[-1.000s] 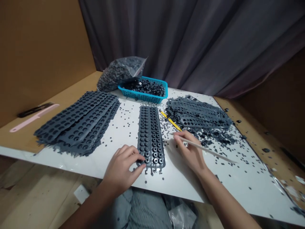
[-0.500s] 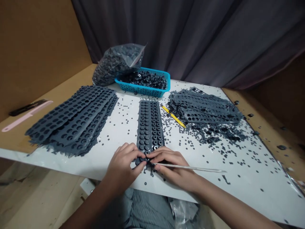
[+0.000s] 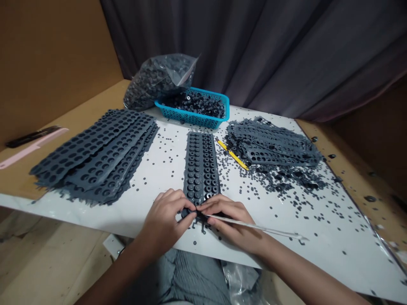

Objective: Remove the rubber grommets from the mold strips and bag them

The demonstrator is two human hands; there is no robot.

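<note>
Currently, L hand (image 3: 165,218) pinching gry sheet (image 3: 202,169), nr end, R hand (image 3: 234,217) alongside, clasping thin tool (image 3: 270,230)

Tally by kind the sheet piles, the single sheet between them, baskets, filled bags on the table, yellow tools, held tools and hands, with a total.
Left pile and right pile of sheets: 2
Single sheet: 1
Blue basket: 1
Filled clear plastic bag: 1
Yellow tool: 1
Slim held tool: 1
Left hand and right hand: 2
Total: 9

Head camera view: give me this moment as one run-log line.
left hand: pinching near end of long grey studded sheet; right hand: at same end, holding thin pale tool; beyond sheet: blue plastic basket of dark parts
</note>
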